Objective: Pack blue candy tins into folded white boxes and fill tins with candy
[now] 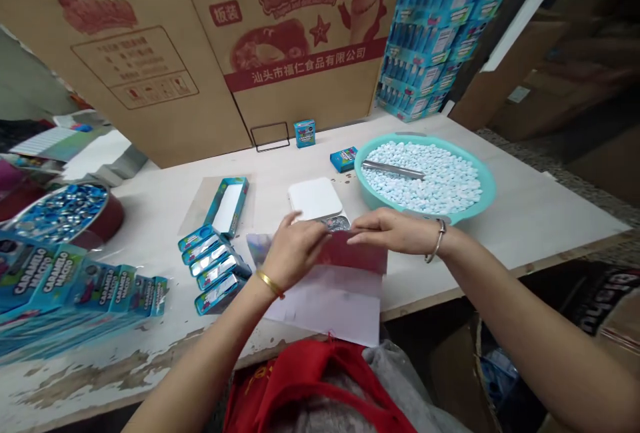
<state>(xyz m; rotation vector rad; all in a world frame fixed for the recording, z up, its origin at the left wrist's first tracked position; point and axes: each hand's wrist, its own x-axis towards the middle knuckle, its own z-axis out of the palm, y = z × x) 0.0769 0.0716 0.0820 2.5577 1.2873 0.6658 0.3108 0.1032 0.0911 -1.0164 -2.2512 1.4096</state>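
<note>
A large sheet of paper [345,293], white below with a dark red band along the top, lies against the table's front edge. My left hand [300,246], with a gold bangle at its wrist, is closed on the sheet's top edge. On the right end of that same edge, my right hand [383,229] pinches with its fingers close together. Just beyond both hands stands a flat white device [315,198], with a shiny grey part at its near corner. To the left, several small blue boxes [213,266] lean in a row, beside an open blue display box [230,206].
A turquoise basin [487,186] of pale tablets holds a metal scoop [393,169]. Blue boxes [305,133] stand near the big carton [300,99]. A red tub [113,216] of wrapped sweets, flattened blue cartons [75,279] and stacked packs [425,39] surround the work area.
</note>
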